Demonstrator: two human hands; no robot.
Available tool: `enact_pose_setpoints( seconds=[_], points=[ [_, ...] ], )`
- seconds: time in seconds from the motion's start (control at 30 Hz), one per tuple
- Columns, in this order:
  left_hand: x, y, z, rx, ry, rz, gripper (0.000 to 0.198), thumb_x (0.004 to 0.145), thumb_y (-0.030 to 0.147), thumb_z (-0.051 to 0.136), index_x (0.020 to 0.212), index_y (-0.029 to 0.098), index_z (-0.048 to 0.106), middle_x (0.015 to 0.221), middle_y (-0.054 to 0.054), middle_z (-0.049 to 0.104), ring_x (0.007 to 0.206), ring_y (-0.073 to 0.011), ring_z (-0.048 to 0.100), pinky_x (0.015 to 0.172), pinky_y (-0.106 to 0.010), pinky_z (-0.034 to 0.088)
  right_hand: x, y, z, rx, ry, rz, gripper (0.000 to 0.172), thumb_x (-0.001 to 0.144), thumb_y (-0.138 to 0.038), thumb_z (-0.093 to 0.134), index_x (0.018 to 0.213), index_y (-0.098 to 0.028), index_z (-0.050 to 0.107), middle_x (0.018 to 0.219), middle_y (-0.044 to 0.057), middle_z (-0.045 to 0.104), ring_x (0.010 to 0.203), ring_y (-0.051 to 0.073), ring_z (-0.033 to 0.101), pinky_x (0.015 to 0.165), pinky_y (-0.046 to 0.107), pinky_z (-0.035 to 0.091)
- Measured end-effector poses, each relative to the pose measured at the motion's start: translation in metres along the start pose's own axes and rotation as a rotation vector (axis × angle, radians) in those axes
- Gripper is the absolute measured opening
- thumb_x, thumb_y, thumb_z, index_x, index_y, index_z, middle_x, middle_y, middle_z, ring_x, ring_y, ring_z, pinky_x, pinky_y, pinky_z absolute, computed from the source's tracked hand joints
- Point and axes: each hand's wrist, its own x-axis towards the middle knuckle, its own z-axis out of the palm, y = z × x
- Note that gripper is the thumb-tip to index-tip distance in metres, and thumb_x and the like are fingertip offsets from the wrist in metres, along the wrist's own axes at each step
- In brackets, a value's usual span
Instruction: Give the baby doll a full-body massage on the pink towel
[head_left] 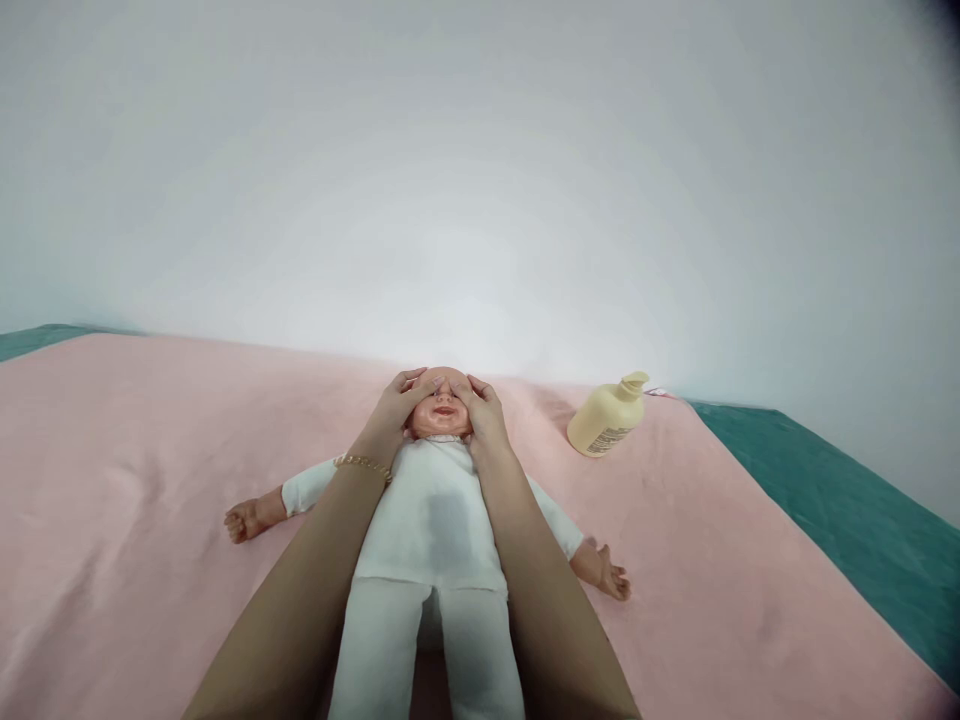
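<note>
A baby doll (435, 520) in a white suit lies on its back on a pink blanket (135, 470), arms spread out, head away from me. My left hand (397, 405) cups the left side of the doll's head, thumb laid across its brow. My right hand (484, 412) cups the other side, thumb also over the brow. Both hands rest with fingers curved around the head. A thin gold bracelet (364, 463) circles my left wrist.
A cream lotion bottle (609, 418) lies on its side on the blanket, to the right of the doll's head. A green sheet (847, 510) shows beyond the blanket's right edge and at far left. A plain white wall rises behind.
</note>
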Motion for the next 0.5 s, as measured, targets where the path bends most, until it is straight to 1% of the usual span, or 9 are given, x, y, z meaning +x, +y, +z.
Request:
enact_pose_setpoints(
  seconds=[0.13, 0.23, 0.33, 0.5],
  points=[
    [-0.0008, 0.0, 0.001, -0.05, 0.017, -0.008, 0.052, 0.062, 0.03, 0.083, 0.107, 0.018, 0.06, 0.107, -0.009, 0.066, 0.082, -0.0161, 0.066, 0.065, -0.025, 0.055, 0.0024, 0.0023, 0.0005, -0.014, 0.019, -0.019, 0.042, 0.06, -0.028, 0.079, 0.096, -0.021, 0.06, 0.096, 0.003, 0.069, 0.095, 0.021, 0.066, 0.078, 0.033, 0.057],
    [-0.0013, 0.0003, 0.0011, -0.06, 0.022, -0.032, 0.048, 0.067, 0.029, 0.08, 0.11, 0.019, 0.06, 0.109, -0.008, 0.066, 0.083, -0.0159, 0.066, 0.064, -0.024, 0.055, 0.0047, 0.0042, 0.0001, -0.003, 0.012, -0.039, 0.037, 0.062, -0.031, 0.077, 0.093, -0.021, 0.061, 0.095, 0.003, 0.069, 0.093, 0.021, 0.066, 0.079, 0.033, 0.057],
    [-0.001, 0.0008, 0.0002, -0.079, 0.021, -0.056, 0.047, 0.07, 0.03, 0.078, 0.112, 0.021, 0.061, 0.11, -0.008, 0.067, 0.084, -0.0166, 0.066, 0.066, -0.025, 0.056, 0.0066, 0.0055, -0.0003, -0.001, 0.023, -0.041, 0.033, 0.064, -0.031, 0.075, 0.093, -0.021, 0.062, 0.096, 0.003, 0.069, 0.094, 0.02, 0.066, 0.08, 0.033, 0.056],
    [0.0015, 0.0015, -0.0021, -0.123, 0.001, -0.096, 0.048, 0.069, 0.027, 0.078, 0.115, 0.021, 0.062, 0.109, -0.009, 0.068, 0.089, -0.0204, 0.067, 0.07, -0.03, 0.057, 0.0083, 0.005, -0.0006, 0.09, 0.001, 0.003, 0.027, 0.067, -0.025, 0.069, 0.093, -0.021, 0.062, 0.095, 0.003, 0.07, 0.095, 0.021, 0.066, 0.081, 0.035, 0.056]
  ],
)
